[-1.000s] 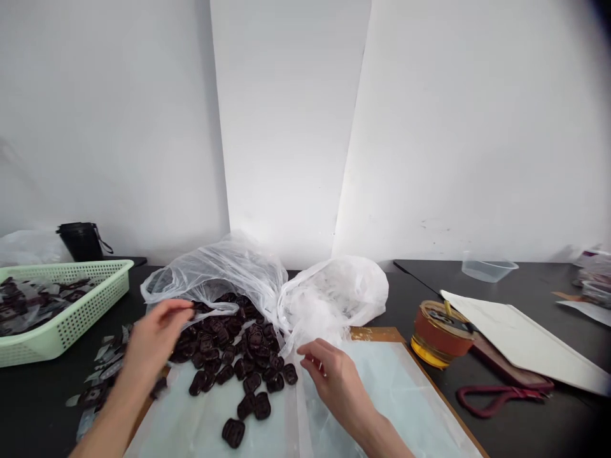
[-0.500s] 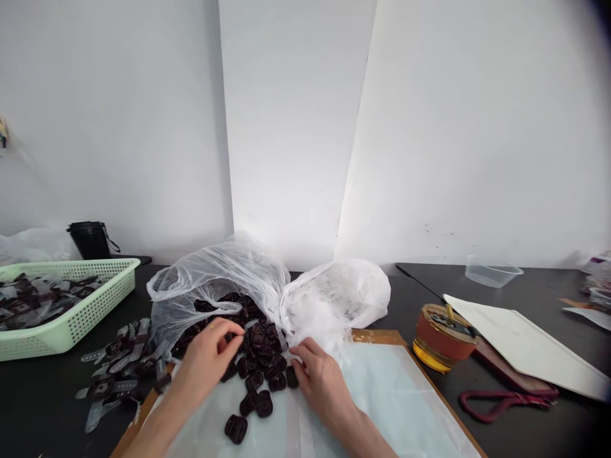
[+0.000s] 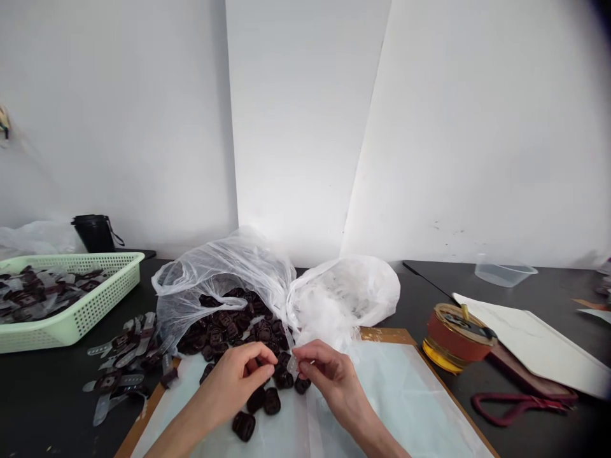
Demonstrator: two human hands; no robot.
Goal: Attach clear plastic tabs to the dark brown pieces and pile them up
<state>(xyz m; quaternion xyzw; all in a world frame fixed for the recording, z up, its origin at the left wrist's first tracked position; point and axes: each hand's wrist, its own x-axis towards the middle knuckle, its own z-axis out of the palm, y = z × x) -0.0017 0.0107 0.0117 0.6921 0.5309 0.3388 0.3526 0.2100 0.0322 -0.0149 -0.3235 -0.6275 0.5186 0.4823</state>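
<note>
A clear plastic bag (image 3: 224, 273) lies open on the table, spilling several dark brown moulded pieces (image 3: 229, 327) onto a pale sheet (image 3: 405, 394). My left hand (image 3: 236, 381) hovers over the spilled pieces with fingers curled in a pinch; what it holds is hidden. Facing it, my right hand (image 3: 327, 372) pinches a small clear strip (image 3: 292, 362) between thumb and fingers. The two hands nearly touch at the fingertips. A second bag (image 3: 353, 289) of whitish clear strips lies just beyond the right hand.
A green basket (image 3: 102, 296) with assembled pieces stands at the left, loose strip pieces (image 3: 121, 362) beside it. At the right are a round tin (image 3: 456, 337), red scissors (image 3: 520, 404), white sheets (image 3: 534, 343) and a clear tub (image 3: 503, 273). A black cup (image 3: 95, 232) stands by the wall.
My left hand has come from the bag's left mouth down to the spilled pieces and closed. My right hand rose slightly and now pinches a clear strip.
</note>
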